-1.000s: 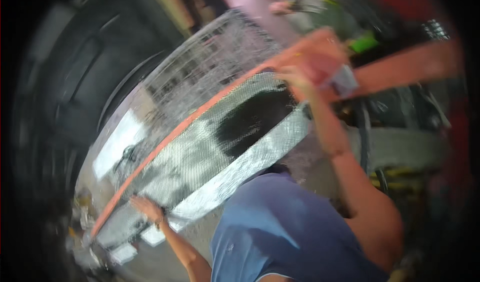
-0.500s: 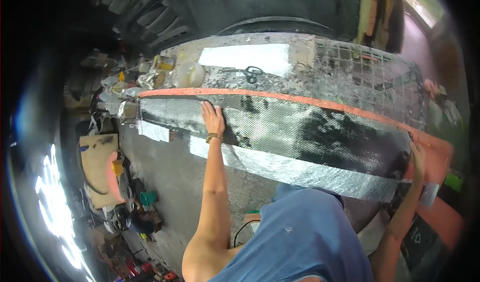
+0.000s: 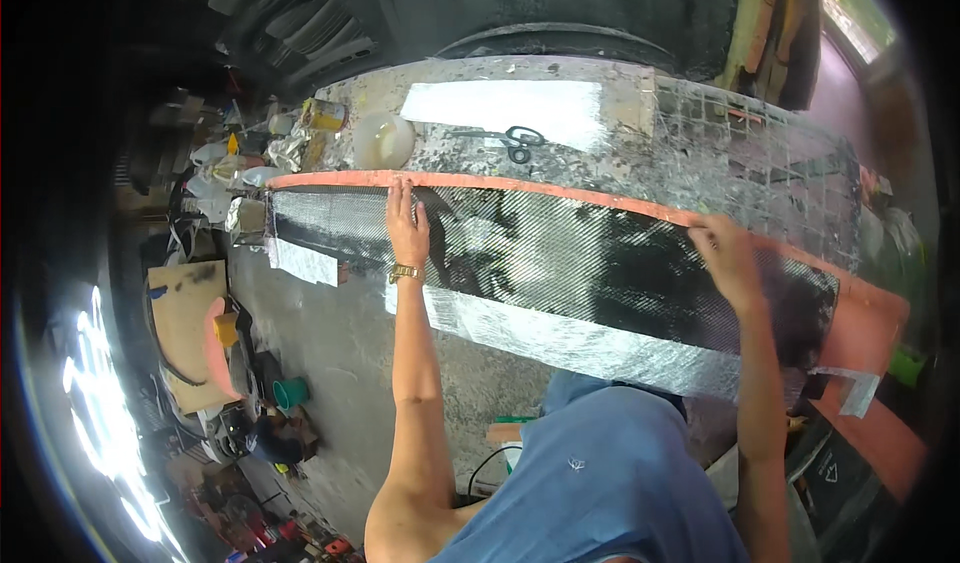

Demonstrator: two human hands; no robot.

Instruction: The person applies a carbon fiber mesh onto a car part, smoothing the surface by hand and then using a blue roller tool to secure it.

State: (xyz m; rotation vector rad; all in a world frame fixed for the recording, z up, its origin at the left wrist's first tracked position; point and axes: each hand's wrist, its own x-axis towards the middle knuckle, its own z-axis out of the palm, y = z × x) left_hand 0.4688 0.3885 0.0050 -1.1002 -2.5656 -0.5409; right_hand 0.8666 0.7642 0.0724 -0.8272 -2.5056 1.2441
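Note:
A long strip of black woven carbon-fibre cloth (image 3: 590, 253) lies over a long orange mould (image 3: 620, 201), whose rim shows along the cloth's far edge. My left hand (image 3: 407, 225) lies on the left part of the cloth with its fingers stretched out, their tips at the orange rim. Farther right, my right hand (image 3: 728, 255) is at the cloth's far edge, fingers bent and tips pinched together on that edge. A whitish fibre sheet (image 3: 560, 328) sticks out from under the near edge, and a smaller white piece (image 3: 305, 263) hangs at the left end.
Behind the mould, on a stained worktop (image 3: 630, 103), are black-handled scissors (image 3: 520, 141), a white sheet (image 3: 500, 103) and a round pale bowl (image 3: 384, 143). Tins and cups crowd the left end. A green bucket (image 3: 291, 394) stands on the floor at left.
My right hand has moved from the cloth's right end leftward and away to its far edge. My left hand has slid slightly left and up to the orange rim.

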